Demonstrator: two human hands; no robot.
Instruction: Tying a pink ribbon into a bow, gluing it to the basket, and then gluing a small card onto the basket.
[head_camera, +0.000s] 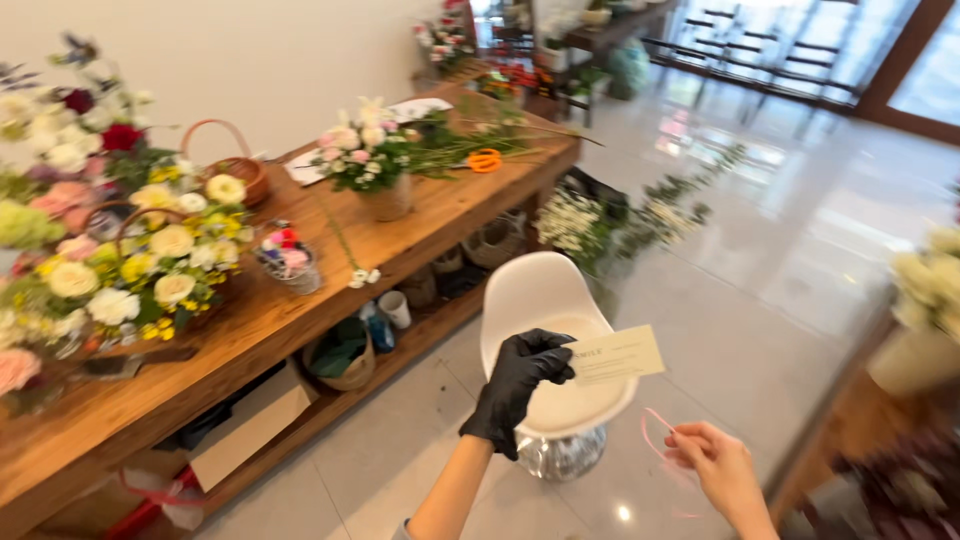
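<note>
Head view is showing a long wooden table (300, 300) running along the left wall, from near to far, with a shelf beneath it. A white chair (555, 330) is standing on the pale tiled floor just right of the table, directly beyond the hands.

On the table, a big basket (150, 265) at the near left is brimming with white, yellow and pink flowers. Farther along, a small pot (388, 195) is holding a white and pink bunch, and a little wire basket (288, 262) is carrying pink and red bits. Orange scissors (485, 160) are lying among cut stems at the far end. On the shelf below, a woven basket (340, 365) is holding something dark green.

The left hand (520, 385), in a black glove, is pinching a cream card (615, 355) by its left edge, fingers clamped on it, over the chair. The card looks light and thin, easily creased, so an edge grip suits it.

The bare right hand (715, 465) is pinching a thin pink string (655, 435), which is looping limp and soft.
</note>
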